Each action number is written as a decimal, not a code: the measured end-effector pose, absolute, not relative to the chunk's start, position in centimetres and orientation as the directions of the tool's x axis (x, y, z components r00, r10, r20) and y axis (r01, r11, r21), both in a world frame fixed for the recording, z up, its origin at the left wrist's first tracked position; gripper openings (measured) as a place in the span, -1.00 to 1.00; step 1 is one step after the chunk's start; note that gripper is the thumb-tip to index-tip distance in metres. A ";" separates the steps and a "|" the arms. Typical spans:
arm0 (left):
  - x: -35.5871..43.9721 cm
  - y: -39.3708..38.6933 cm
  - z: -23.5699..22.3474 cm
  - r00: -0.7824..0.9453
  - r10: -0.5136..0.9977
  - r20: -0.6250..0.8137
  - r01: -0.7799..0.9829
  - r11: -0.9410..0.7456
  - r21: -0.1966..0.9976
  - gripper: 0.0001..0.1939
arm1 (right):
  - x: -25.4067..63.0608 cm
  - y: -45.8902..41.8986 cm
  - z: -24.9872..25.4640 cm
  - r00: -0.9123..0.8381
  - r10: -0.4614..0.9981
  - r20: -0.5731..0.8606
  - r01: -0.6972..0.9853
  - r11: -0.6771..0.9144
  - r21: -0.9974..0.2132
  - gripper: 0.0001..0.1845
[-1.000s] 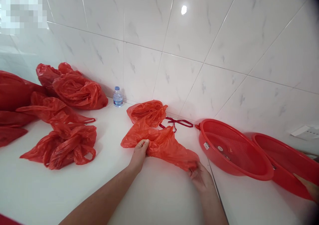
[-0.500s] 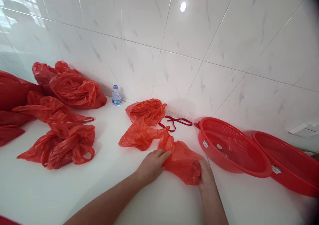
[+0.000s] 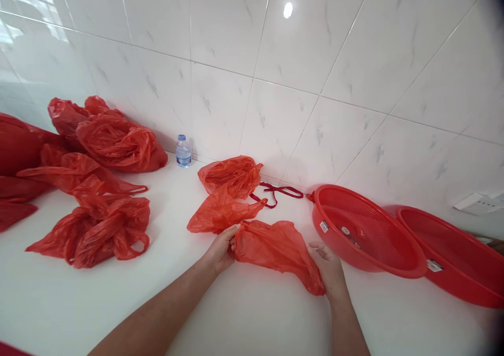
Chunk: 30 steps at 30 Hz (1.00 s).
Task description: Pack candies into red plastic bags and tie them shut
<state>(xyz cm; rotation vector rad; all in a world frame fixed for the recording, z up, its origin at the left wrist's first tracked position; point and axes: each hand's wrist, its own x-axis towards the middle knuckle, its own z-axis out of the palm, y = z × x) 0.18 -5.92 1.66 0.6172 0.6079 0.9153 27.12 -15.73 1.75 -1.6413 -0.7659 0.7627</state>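
Observation:
A thin red plastic bag (image 3: 275,248) is stretched between my two hands above the white table (image 3: 252,314). My left hand (image 3: 223,251) pinches its left end between thumb and fingers. At the other end, my right hand (image 3: 328,269) has its fingers curled at the bag's edge, and the bag's lower corner hangs against the palm. Just behind my left hand lies another red plastic bag (image 3: 220,211), loosely crumpled. It touches a bunched red bag (image 3: 232,175) near the wall.
A dark red ribbon (image 3: 289,190) lies by the wall. To the right stand a red plastic colander (image 3: 366,261) and a red basin (image 3: 464,288). A small water bottle (image 3: 183,151) is further back. Several red bags (image 3: 114,230) are heaped on the left. The tiled wall (image 3: 220,98) bounds the back.
My left hand has moved left and slightly up, drawing the bag's end with it. The bunched bag is now spread wider and flatter. My right hand's fingers have come into view.

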 end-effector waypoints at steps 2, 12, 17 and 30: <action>0.1 -5.9 1.6 0.493 0.842 -0.217 -0.528 0.488 0.694 -0.70 | 26.6 -16.1 2.4 0.677 0.735 0.038 0.264 -0.194 -0.945 -0.52; 0.2 -6.5 1.4 0.515 0.841 -0.164 -0.544 0.469 0.695 -0.78 | 18.0 -17.4 2.7 0.226 0.815 0.533 0.752 0.202 -0.627 -0.80; 0.1 -6.5 1.6 0.563 0.819 -0.111 -0.590 0.492 0.641 -0.81 | 18.9 -15.5 0.8 0.325 0.841 0.433 0.739 0.060 -0.671 -0.68; 0.0 -6.7 2.4 0.588 0.797 -0.141 -0.548 0.520 0.655 -0.79 | 21.4 -15.9 3.1 0.661 0.743 0.100 0.623 -0.469 -0.626 -0.41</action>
